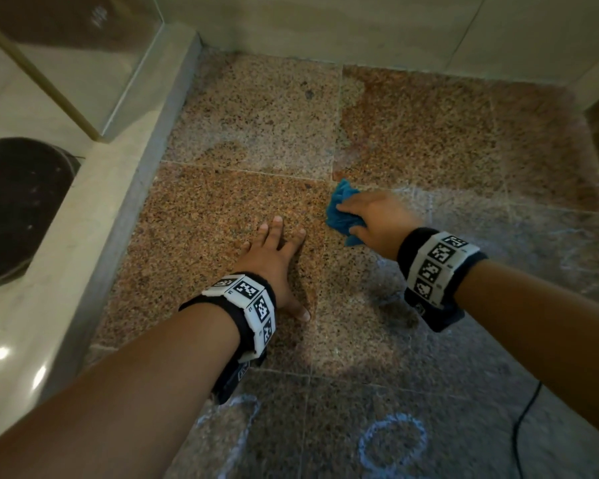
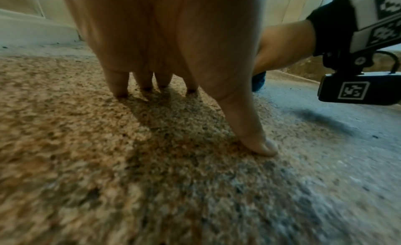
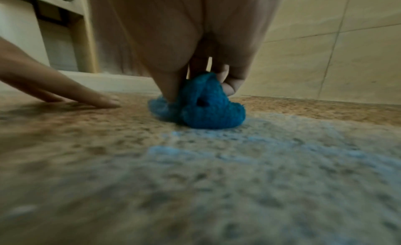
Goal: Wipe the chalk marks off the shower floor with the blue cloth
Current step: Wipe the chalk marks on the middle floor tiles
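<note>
A bunched blue cloth (image 1: 341,212) lies on the speckled granite shower floor (image 1: 256,108), held down by my right hand (image 1: 374,216), whose fingers curl round it. In the right wrist view the cloth (image 3: 208,108) sits pinched between thumb and fingers, pressed to the floor. My left hand (image 1: 277,250) rests flat on the floor with spread straight fingers (image 2: 117,84), just left of the cloth. A chalk circle (image 1: 391,440) shows near the bottom, and smeared bluish-white chalk (image 1: 498,216) covers the floor to the right.
A pale raised curb (image 1: 83,243) runs along the left with a glass panel (image 1: 73,46) above it. Tiled walls (image 1: 360,25) close the back and right. A round dark object (image 1: 14,209) sits outside the curb. A black cable (image 1: 523,420) trails at lower right.
</note>
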Available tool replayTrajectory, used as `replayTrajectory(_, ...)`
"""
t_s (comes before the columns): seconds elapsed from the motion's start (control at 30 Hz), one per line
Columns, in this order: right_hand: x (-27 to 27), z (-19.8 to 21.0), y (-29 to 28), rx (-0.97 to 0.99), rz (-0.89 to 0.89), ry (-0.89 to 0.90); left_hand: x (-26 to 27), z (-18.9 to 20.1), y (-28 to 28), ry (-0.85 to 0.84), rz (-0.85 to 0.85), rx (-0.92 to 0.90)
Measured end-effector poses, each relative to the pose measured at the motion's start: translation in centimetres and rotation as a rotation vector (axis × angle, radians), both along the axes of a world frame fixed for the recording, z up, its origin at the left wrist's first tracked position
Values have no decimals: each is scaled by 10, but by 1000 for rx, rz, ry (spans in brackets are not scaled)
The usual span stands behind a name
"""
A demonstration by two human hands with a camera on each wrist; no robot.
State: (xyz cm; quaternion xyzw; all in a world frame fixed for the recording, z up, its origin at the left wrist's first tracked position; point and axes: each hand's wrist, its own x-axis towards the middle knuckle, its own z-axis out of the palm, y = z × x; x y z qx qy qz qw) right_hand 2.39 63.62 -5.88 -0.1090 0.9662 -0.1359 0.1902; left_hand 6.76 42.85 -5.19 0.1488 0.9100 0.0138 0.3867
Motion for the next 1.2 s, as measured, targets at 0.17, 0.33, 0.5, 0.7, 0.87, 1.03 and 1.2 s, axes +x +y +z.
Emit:
replayTrajectory(0.17, -23, -12, 44, -27, -400, 115, 0, 0, 0, 1, 3, -11)
replayTrajectory(0.33, 0, -26, 25, 288, -136, -7, -1, -4, 0, 11, 5, -5)
replayTrajectory(0.5, 32, -23, 8, 66, 152, 102, -1, -4, 0, 17, 8, -10)
replayTrajectory(0.7, -3, -11, 58, 42, -311, 138, -1, -5, 0, 18, 8, -15)
replayTrajectory(0.87, 36, -14, 8, -13, 83, 114, -1, -6, 0, 24, 10, -24)
replayTrajectory(1.03, 16, -9, 26, -118, -27, 38, -1, -5, 0, 17, 7, -34)
replayTrajectory(1.2, -30, -12, 106, 186, -470, -20, -1, -5, 0, 10, 3, -49)
